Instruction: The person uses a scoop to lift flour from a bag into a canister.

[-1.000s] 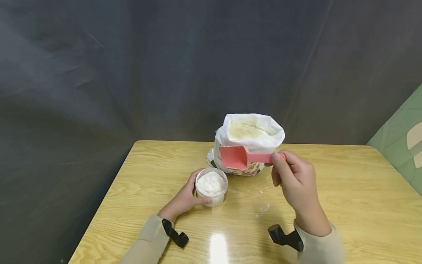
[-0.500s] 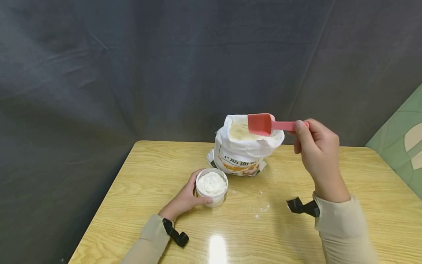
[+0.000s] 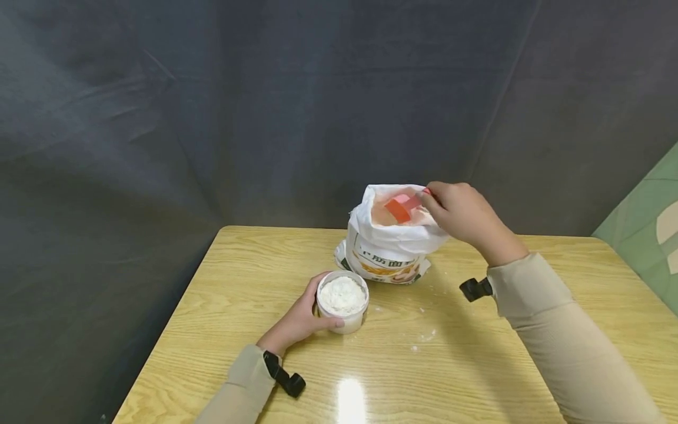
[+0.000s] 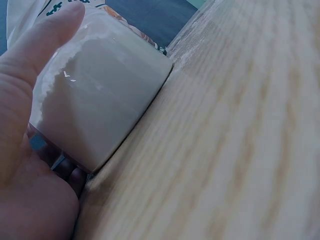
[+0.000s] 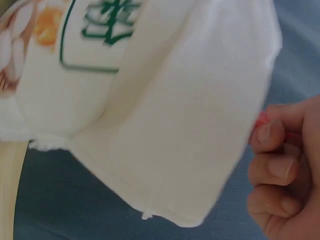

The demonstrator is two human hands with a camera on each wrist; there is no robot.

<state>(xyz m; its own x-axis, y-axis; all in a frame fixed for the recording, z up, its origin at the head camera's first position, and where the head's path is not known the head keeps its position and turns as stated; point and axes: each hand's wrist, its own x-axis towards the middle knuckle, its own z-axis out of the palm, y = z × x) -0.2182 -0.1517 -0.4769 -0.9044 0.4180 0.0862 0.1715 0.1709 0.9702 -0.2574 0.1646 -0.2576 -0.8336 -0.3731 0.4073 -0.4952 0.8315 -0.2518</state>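
A clear round tub [image 3: 342, 300] filled with white powder stands on the table, and my left hand [image 3: 299, 321] grips its left side, thumb across the front. Behind it stands an open white bag [image 3: 392, 241] of pale powder, its top folded down. My right hand [image 3: 459, 213] is at the bag's right rim and pinches the handle of a pink scoop [image 3: 399, 207], whose bowl is inside the bag mouth. In the right wrist view the bag's side hides most of the scoop; curled fingers [image 5: 272, 170] show at the right. The left wrist view shows the tub's wall [image 4: 110, 95] close up.
The wooden table [image 3: 254, 259] carries small spots of spilled powder [image 3: 426, 335] in front of the bag. A dark cloth [image 3: 296, 118] hangs behind the table. Green patterned fabric [image 3: 646, 224] is at the right edge.
My right hand has lifted the scoop from in front of the bag, up and right, then moved left and put its bowl into the bag mouth. My left hand stays on the tub.
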